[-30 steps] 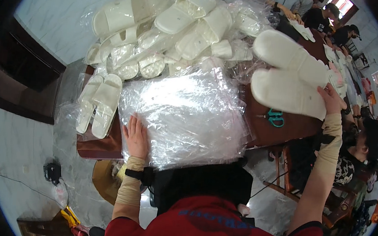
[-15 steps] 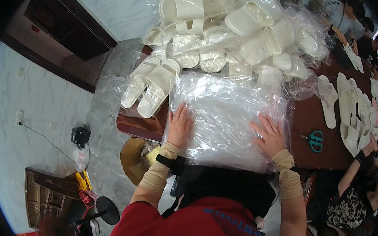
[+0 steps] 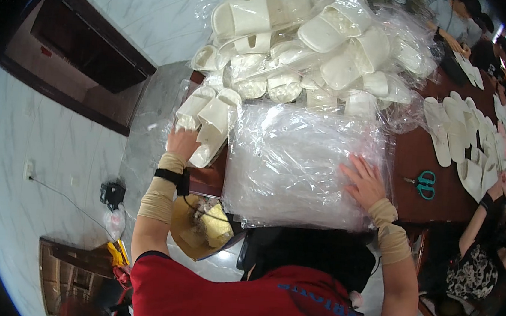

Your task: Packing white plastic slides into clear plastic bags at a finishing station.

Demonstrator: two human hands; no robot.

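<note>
A pair of white slippers (image 3: 216, 121) in a clear bag lies at the table's left edge. My left hand (image 3: 183, 144) is at the heel end of the left slipper, its fingers bent over it and hiding that end. In front of me is a flat stack of clear plastic bags (image 3: 288, 167), wrinkled and shiny. My right hand (image 3: 364, 181) rests on the right part of this stack, fingers spread and holding nothing.
Bagged white slippers (image 3: 341, 39) are heaped behind the stack. Teal-handled scissors (image 3: 425, 185) and rows of unbagged slippers (image 3: 469, 132) lie on the brown table (image 3: 402, 207) to the right, where other people work. An open carton (image 3: 184, 227) stands below the left table edge.
My left hand has left the plastic stack and moved left onto the bagged slippers, which have shifted slightly. My right hand stays on the stack.
</note>
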